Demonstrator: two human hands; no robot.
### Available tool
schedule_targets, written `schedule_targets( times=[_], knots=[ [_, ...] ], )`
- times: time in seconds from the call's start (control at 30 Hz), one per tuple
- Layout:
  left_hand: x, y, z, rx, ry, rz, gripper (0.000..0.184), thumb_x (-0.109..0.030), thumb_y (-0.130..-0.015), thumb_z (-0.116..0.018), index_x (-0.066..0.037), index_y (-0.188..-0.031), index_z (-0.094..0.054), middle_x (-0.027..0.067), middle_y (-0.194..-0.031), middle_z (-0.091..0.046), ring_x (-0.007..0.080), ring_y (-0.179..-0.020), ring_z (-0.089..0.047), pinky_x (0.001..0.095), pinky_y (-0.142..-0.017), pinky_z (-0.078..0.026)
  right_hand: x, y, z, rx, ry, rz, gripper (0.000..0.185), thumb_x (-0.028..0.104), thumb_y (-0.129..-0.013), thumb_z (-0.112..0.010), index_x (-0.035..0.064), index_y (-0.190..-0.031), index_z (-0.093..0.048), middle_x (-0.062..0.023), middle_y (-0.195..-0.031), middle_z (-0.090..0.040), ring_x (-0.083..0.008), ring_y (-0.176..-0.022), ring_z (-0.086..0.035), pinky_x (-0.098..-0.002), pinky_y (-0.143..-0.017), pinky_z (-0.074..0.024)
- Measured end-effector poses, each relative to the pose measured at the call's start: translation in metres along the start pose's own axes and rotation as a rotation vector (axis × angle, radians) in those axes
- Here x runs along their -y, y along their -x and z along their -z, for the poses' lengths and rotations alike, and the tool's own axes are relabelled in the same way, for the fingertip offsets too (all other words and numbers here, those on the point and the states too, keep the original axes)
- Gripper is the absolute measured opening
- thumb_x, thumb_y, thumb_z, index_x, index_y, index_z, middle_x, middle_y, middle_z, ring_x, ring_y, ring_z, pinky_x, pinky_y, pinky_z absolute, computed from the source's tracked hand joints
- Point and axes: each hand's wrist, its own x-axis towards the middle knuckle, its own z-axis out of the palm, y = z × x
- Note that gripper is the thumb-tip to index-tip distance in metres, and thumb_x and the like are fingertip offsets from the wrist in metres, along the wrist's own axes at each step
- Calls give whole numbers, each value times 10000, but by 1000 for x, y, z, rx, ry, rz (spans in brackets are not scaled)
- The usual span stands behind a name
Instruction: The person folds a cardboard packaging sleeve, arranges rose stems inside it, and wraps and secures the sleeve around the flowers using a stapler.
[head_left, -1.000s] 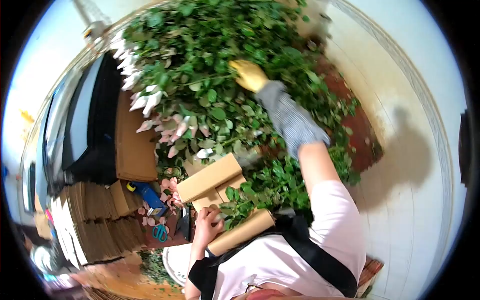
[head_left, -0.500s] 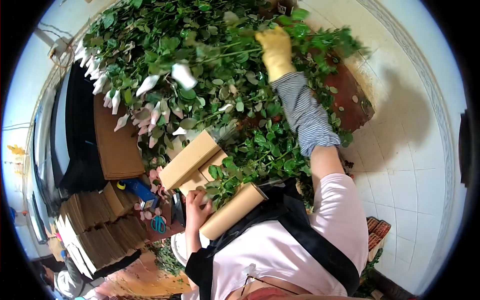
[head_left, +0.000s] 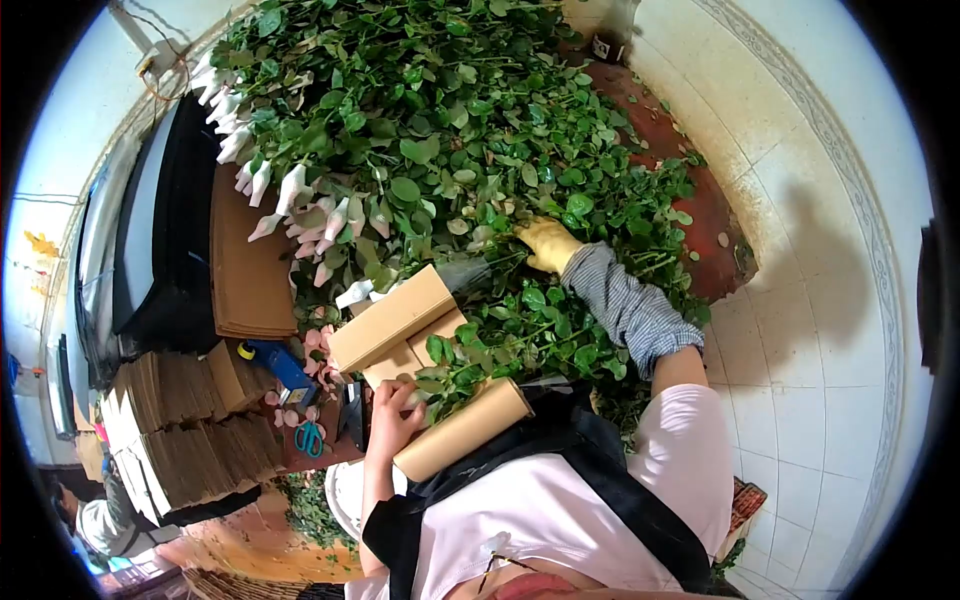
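Note:
My left hand (head_left: 392, 418), bare, is at the lower middle with its fingers curled at the leafy end of a rose bunch (head_left: 480, 365). That bunch lies between a folded cardboard piece (head_left: 392, 318) and a rolled cardboard flap (head_left: 465, 430). What exactly these fingers pinch is hidden. My right hand (head_left: 548, 246), in a yellow glove, reaches into the green foliage just beyond the bunch. Its fingers look stretched out, their tips partly covered by leaves. Left of it, rose heads in white sleeves (head_left: 293, 190) stick out of the large rose pile (head_left: 430, 120).
Teal scissors (head_left: 309, 438), a blue tool (head_left: 280, 368) and a black stapler-like tool (head_left: 352, 412) lie at the left, among pink petals. Cardboard stacks (head_left: 205, 430) stand farther left. Another person (head_left: 105, 520) is at the lower left. A tiled wall (head_left: 800, 420) runs along the right.
My right hand has come down toward me from the far side of the pile. The blurred leafy stems it held there are no longer in it. My left hand stays by the cardboard.

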Motion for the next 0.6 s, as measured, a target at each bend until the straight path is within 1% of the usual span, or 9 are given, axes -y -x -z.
schedule_targets(
  times=[0.1,0.17,0.2,0.33,0.4,0.43,0.5,0.53,0.6],
  knots=[
    [0,0,1,10,19,7,372,-63,-740,-780,7,-1099,-707,155,-1047,-592,346,-1002,-591,404,-898,-493,-44,-15,7,28,-335,147,832,401,-914,-683,48,-1563,-301,-198,-1578,-371,-348,-1421,-406,-401,-1166,-358],
    [-1,1,1,21,43,32,373,-64,-745,-780,9,-1104,-707,153,-1036,-587,342,-1009,-593,403,-900,-494,-17,10,77,163,-419,10,802,336,-919,-701,56,-1562,-312,-172,-1554,-427,-301,-1357,-496,-365,-1121,-420],
    [-1,2,1,18,39,35,375,-67,-744,-780,9,-1104,-708,152,-1036,-587,342,-1010,-593,403,-898,-495,-17,-1,82,123,-395,85,807,402,-931,-667,87,-1574,-295,-142,-1617,-331,-320,-1443,-385,-393,-1170,-360],
    [-5,1,2,1,18,29,373,-82,-742,-778,0,-1100,-710,145,-1028,-591,337,-988,-596,408,-886,-499,-10,-24,122,-67,-633,200,700,388,-949,-674,139,-1538,-389,-114,-1576,-411,-292,-1426,-418,-399,-1180,-351],
    [-3,1,2,-1,-2,15,373,-84,-742,-779,-10,-1102,-714,138,-1025,-597,333,-984,-599,409,-878,-503,-3,-39,147,-451,-967,208,597,292,-974,-639,125,-1508,-431,-109,-1564,-431,-285,-1426,-420,-404,-1183,-346],
    [-2,1,1,-1,-6,12,383,-86,-736,-782,-16,-1107,-716,135,-1022,-600,331,-982,-600,404,-882,-503,-8,-60,160,-704,-854,145,557,254,-974,-619,102,-1483,-450,-141,-1516,-483,-297,-1377,-480,-424,-1156,-382],
    [-3,1,2,9,20,44,397,-88,-730,-787,-20,-1115,-717,131,-1026,-602,328,-995,-598,402,-897,-499,-55,-134,172,-1061,-451,-71,573,283,-942,-649,59,-1441,-477,-201,-1271,-635,-347,-1102,-643,-480,-923,-531],
    [-4,4,1,9,19,48,397,-88,-730,-787,-20,-1115,-717,131,-1026,-602,328,-995,-598,402,-897,-499,-76,-158,175,-1056,-302,-202,649,303,-928,-667,57,-1480,-432,-193,-1226,-650,-347,-1006,-665,-490,-852,-543],
    [-4,1,4,42,-7,72,402,-94,-730,-790,-27,-1120,-719,126,-1039,-604,327,-1017,-595,406,-910,-497,-77,-168,190,-592,-329,-407,781,258,-932,-664,56,-1575,-271,-175,-1197,-662,-333,-957,-672,-463,-821,-554]
  ],
)
